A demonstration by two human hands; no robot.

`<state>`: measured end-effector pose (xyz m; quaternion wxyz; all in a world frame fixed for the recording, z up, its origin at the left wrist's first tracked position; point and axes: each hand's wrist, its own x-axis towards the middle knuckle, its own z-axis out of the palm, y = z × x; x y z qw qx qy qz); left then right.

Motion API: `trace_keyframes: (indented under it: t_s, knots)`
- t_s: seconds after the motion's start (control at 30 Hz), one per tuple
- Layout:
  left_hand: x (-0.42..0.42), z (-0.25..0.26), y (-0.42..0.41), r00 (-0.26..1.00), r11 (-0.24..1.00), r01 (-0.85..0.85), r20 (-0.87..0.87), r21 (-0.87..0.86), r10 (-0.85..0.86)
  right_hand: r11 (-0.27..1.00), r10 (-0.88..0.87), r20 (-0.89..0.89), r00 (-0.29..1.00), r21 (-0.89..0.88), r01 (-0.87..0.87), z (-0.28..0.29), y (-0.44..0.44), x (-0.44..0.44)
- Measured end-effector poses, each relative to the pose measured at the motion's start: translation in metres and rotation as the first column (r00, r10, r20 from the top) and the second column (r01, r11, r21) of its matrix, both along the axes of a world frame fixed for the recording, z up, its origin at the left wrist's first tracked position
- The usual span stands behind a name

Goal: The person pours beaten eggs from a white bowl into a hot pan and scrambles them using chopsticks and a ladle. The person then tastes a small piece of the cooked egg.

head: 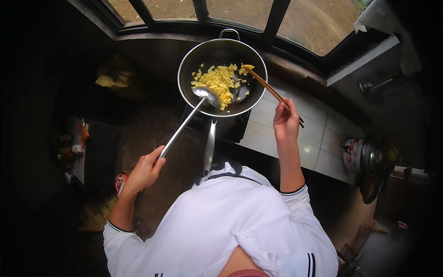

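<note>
A dark wok (187,69) with a bright rim holds crumbled scrambled egg (217,80), heaped left of its middle. My left hand (146,170) grips the handle of a steel ladle (207,95), whose bowl rests against the near side of the egg. Between the fingers of my right hand (286,119) is a pair of wooden chopsticks (271,90). Their tips touch a small separate clump of egg (246,68) at the wok's right side. The wok's long metal handle (209,149) points towards my body. Whether the chopsticks pinch the clump, I cannot tell.
Beneath the wok is a black cooktop (232,130) on a white tiled counter (263,136). A flowered rice cooker (353,152) stands at the counter's right end. Behind the wok runs a dark-framed window (238,22). Several jars and packets stand on a surface (80,166) at the left.
</note>
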<state>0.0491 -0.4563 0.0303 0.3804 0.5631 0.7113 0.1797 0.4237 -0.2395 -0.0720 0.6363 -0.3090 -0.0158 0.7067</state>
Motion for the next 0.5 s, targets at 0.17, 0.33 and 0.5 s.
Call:
trace_keyframes:
  t_s: [0.17,0.33,0.5]
  knots:
    - [0.021,-0.021,0.036,1.0,1.0,0.007,0.021,0.023,-0.007,0.999,0.032,0.013,0.999,-0.006,-0.032,-0.005,0.004,-0.004]
    - [0.03,-0.041,0.077,0.999,0.985,0.003,0.04,0.174,-0.01,1.0,0.017,0.011,1.0,0.019,-0.017,0.007,0.007,-0.004]
    - [0.023,-0.048,0.074,0.995,0.999,-0.033,0.098,-0.028,0.036,1.0,-0.02,0.01,1.0,-0.019,0.02,0.005,0.0,0.002]
